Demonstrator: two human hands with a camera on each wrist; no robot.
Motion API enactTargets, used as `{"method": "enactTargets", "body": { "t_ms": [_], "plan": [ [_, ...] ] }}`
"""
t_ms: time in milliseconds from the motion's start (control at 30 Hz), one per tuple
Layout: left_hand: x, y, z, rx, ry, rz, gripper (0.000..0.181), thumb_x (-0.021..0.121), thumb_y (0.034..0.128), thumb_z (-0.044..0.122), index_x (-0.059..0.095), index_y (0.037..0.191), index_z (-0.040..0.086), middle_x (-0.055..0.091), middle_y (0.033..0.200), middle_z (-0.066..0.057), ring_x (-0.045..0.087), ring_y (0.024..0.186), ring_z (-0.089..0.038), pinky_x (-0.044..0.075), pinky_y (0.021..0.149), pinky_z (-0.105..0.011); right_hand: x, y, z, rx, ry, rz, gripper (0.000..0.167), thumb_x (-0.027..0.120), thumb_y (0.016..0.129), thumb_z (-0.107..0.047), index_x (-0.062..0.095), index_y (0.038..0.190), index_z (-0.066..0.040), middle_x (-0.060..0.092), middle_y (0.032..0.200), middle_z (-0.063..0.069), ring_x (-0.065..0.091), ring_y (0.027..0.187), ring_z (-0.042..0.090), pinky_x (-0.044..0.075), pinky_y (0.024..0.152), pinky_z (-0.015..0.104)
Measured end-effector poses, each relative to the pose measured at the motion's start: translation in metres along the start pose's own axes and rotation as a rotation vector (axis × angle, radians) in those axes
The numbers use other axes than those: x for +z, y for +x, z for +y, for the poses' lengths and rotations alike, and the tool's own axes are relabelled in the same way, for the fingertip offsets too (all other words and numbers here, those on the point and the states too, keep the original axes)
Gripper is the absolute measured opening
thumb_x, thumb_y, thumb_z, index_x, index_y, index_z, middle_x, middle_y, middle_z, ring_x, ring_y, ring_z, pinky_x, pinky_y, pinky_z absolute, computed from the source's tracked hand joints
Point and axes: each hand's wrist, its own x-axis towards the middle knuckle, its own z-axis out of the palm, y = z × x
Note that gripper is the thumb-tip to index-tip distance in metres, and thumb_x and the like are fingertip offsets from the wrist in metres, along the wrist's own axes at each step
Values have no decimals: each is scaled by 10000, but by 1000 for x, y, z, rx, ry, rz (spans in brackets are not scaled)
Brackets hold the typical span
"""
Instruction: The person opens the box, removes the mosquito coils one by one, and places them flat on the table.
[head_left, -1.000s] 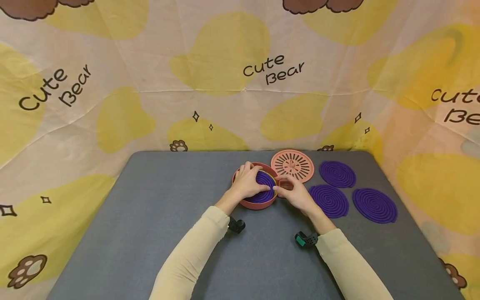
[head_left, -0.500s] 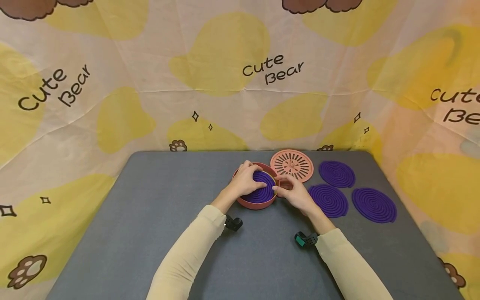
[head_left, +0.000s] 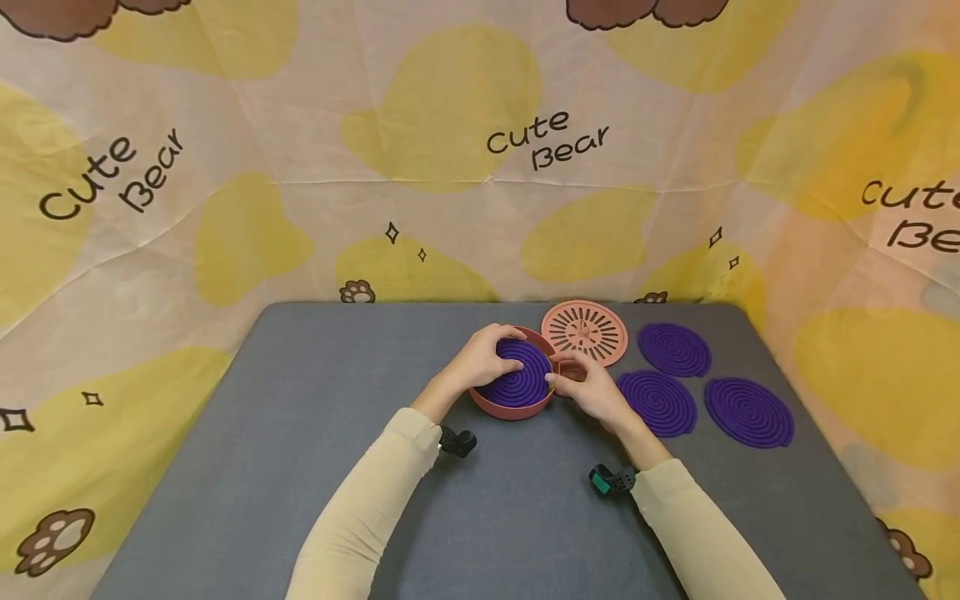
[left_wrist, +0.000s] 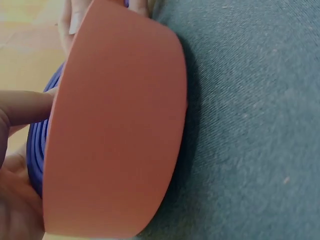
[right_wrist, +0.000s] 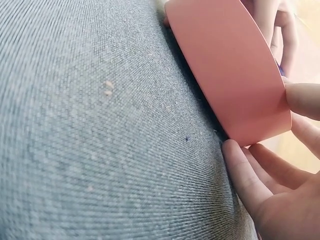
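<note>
- we find the purple coil disc (head_left: 517,387) at the mouth of the round pink dish (head_left: 512,412), near the far side of the grey table (head_left: 225,467).
- left hand (head_left: 478,360): we see the thumb laid over the disc face and the fingers set round its far edge; the disc is gripped.
- right hand (head_left: 588,388): we see thumb and fingers closed on the right side of the dish, so the dish is held there and not the disc, as far as we can tell.
- seating: in the left wrist view, part of the disc stands above the rim. we cannot tell what supports it underneath or how deep the dish is filled.
- done, in our judgement: the disc is placed over the dish, both parts are under control, and the slotted plate (head_left: 584,333) lies off the dish, just behind it to the right.
- left, in our judgement: the handling of this disc is not complete while the left hand grips it. three more discs, the rear disc (head_left: 674,349), the near disc (head_left: 657,403) and the outer disc (head_left: 749,412), lie flat on the table, outside the dish.
</note>
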Motion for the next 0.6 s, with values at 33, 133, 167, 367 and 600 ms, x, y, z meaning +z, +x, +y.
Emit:
{"method": "enactTargets", "body": {
  "t_ms": [33, 133, 167, 367, 600],
  "plan": [
    [-1, -1, -1, 5, -7, 7, 421, 802, 885, 143, 671, 1285, 111, 637, 1272, -110, 579, 1198, -282, 474, 1036, -463, 0, 0, 0, 2, -1, 0, 465, 720, 974, -250, 574, 1382, -82, 551, 1381, 206, 585, 1223, 379, 576, 906, 396],
    [-2, -1, -4, 6, -35, 32, 403, 804, 882, 129, 682, 1266, 117, 645, 1283, -93, 583, 1207, -270, 466, 1045, -457, 1, -1, 0, 5, 11, -3, 482, 718, 975, -233, 562, 1401, -71, 528, 1409, 220, 565, 1247, 398, 576, 910, 409],
    [-2, -2, -4, 5, -47, 41, 398, 803, 883, 125, 684, 1263, 120, 647, 1281, -89, 585, 1203, -268, 469, 1041, -456, 1, -1, 0, 4, 15, -5, 489, 717, 975, -232, 556, 1407, -68, 521, 1416, 224, 561, 1251, 404, 575, 912, 419],
    [-4, -6, -5, 27, -85, 134, 385, 797, 886, 116, 696, 1257, 112, 658, 1209, -97, 610, 1136, -265, 490, 1007, -446, 0, 0, 2, 11, 13, -10, 486, 720, 973, -245, 564, 1401, -76, 523, 1412, 224, 562, 1250, 396, 573, 917, 437],
    [-15, -12, -2, 44, -84, 265, 396, 793, 887, 104, 691, 1269, 85, 649, 1191, -102, 606, 1151, -277, 469, 1035, -452, 0, 1, -2, 21, -11, 2, 454, 723, 971, -259, 583, 1362, -77, 560, 1355, 206, 588, 1214, 368, 579, 897, 400]
  ]
}}
